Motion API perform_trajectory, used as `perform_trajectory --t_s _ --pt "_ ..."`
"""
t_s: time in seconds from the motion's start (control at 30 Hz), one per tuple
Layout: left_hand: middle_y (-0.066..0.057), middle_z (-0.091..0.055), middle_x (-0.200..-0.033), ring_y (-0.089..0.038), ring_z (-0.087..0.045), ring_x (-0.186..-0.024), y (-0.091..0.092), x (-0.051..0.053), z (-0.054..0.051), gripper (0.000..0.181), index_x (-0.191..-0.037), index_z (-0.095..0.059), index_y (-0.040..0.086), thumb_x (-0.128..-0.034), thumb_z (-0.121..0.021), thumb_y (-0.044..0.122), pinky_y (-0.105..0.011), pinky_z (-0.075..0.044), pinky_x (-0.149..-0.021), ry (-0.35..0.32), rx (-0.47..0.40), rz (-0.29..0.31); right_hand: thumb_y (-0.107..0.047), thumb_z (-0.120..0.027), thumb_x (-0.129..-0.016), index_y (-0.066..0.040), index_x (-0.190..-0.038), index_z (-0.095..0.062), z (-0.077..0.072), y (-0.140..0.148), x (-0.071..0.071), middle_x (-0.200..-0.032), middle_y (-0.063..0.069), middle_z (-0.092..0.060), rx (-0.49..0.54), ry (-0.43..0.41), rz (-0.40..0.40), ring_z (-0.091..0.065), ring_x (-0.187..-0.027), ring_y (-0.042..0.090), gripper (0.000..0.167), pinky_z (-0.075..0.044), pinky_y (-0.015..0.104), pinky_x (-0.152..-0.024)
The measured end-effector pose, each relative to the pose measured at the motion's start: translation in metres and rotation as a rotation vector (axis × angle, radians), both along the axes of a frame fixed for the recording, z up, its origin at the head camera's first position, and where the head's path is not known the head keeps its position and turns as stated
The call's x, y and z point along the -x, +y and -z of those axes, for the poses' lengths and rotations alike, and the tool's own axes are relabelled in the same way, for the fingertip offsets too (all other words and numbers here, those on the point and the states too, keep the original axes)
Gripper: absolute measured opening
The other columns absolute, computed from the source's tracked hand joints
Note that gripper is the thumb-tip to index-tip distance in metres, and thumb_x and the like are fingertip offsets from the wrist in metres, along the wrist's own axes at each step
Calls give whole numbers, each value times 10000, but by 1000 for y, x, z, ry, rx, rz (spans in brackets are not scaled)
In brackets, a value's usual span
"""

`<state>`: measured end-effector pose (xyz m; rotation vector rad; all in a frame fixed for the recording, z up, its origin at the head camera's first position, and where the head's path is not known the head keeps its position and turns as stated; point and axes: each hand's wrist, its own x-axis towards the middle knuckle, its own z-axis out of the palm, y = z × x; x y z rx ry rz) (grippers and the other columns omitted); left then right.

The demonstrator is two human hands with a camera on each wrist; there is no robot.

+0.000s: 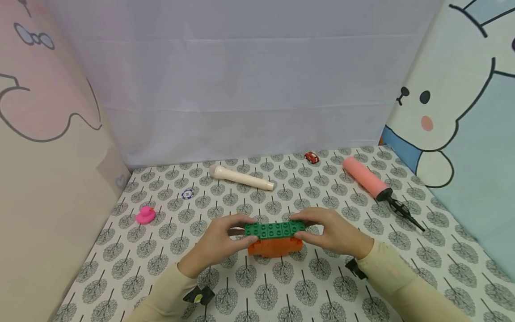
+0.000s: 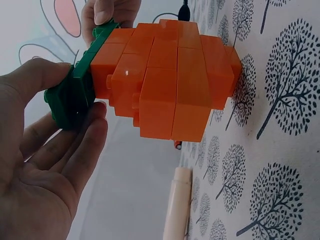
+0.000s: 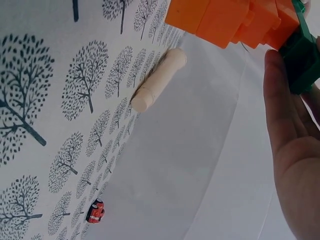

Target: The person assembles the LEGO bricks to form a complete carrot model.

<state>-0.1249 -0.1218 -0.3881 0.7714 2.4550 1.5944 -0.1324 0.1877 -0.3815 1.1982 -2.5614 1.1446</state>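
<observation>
A rounded build of orange toy bricks [image 1: 275,248] stands on the cloth in front of me, stepped in layers. Across its top lies a row of green toy bricks [image 1: 275,230], studs up. My left hand [image 1: 220,239] pinches the left end of the green row between thumb and fingers. At the right end, my right hand [image 1: 331,229] grips the row the same way. The left wrist view shows the green bricks [image 2: 75,92] overhanging the orange body [image 2: 160,82]. In the right wrist view the fingers lie along the green end [image 3: 302,60], partly cut off by the frame.
Behind the bricks lies a cream microphone-shaped toy [image 1: 241,177]. A red toy car [image 1: 311,157] sits near the back wall. To the right is a pink hand pump [image 1: 366,179] with a black nozzle. A pink rubber duck [image 1: 145,215] and a blue-white chip [image 1: 187,193] are at left.
</observation>
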Motion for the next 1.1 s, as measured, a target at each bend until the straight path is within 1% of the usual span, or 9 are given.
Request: perform_trajectory --t_s 0.1,0.27,0.53,0.67,0.73,0.83,0.93,1.0,1.1 --pt "-37 -688 -1157 -189 -688 -1019 0 0 0 356 -1171 -697 103 -835 -802 153 -271 -571 -880 -4 -2 5 -191 -750 -902 -125 -1276 -668 0 0 0 -1184 -21 -700 2 -2 6 -660 -970 60 389 -580 283 -836" --pt "-25 -704 -1121 -181 -691 -1015 -1 3 -3 351 -1157 -706 91 -823 -808 129 -271 -572 -881 19 8 15 -186 -756 -897 -123 -1268 -673 -2 -1 -1 -1183 -15 -699 13 -19 6 -661 -967 58 385 -585 283 -824" --pt "-33 -700 -1137 -222 -694 -1019 -2 7 -5 340 -1138 -710 118 -819 -815 171 -276 -581 -862 -38 51 13 -173 -763 -889 -112 -1254 -677 -1 -1 0 -1162 -15 -703 18 -24 -3 -667 -945 54 379 -596 313 -808" --pt "-6 -705 -1105 -184 -690 -1004 -2 7 -6 337 -1145 -697 123 -829 -803 174 -308 -576 -890 -12 78 31 -176 -752 -900 -119 -1267 -664 1 -2 0 -1158 -29 -695 20 -39 -12 -661 -943 54 382 -593 318 -812" --pt "2 -703 -1116 -159 -683 -1006 -3 7 -6 389 -1189 -675 124 -832 -804 210 -336 -569 -917 16 94 36 -199 -754 -900 -126 -1304 -638 0 -1 -2 -1178 -32 -684 12 -47 -8 -650 -953 56 427 -589 332 -819" --pt "-12 -687 -1191 -163 -660 -1065 -6 7 -4 560 -1300 -616 125 -813 -823 307 -387 -541 -974 44 118 37 -270 -766 -884 -123 -1382 -570 -1 1 -5 -1211 -18 -659 -17 -62 23 -638 -984 96 555 -576 348 -848" --pt "26 -671 -1224 -147 -635 -1109 -11 6 0 689 -1360 -574 155 -768 -849 376 -378 -511 -1017 32 155 32 -345 -783 -854 -103 -1441 -499 -1 5 -9 -1214 7 -630 -54 -112 69 -630 -1005 180 695 -566 391 -862" --pt "73 -669 -1189 -137 -627 -1107 -14 5 4 642 -1319 -604 192 -759 -853 382 -394 -501 -1030 5 199 34 -387 -775 -854 -99 -1439 -496 1 7 -10 -1170 -9 -618 -100 -162 107 -625 -998 201 709 -559 410 -855" --pt "112 -677 -1106 -132 -632 -1074 -17 3 12 483 -1210 -658 230 -782 -840 360 -408 -511 -1010 -26 277 46 -406 -741 -883 -151 -1293 -604 8 7 -9 -1077 -44 -631 -191 -255 134 -623 -950 150 502 -559 369 -819"
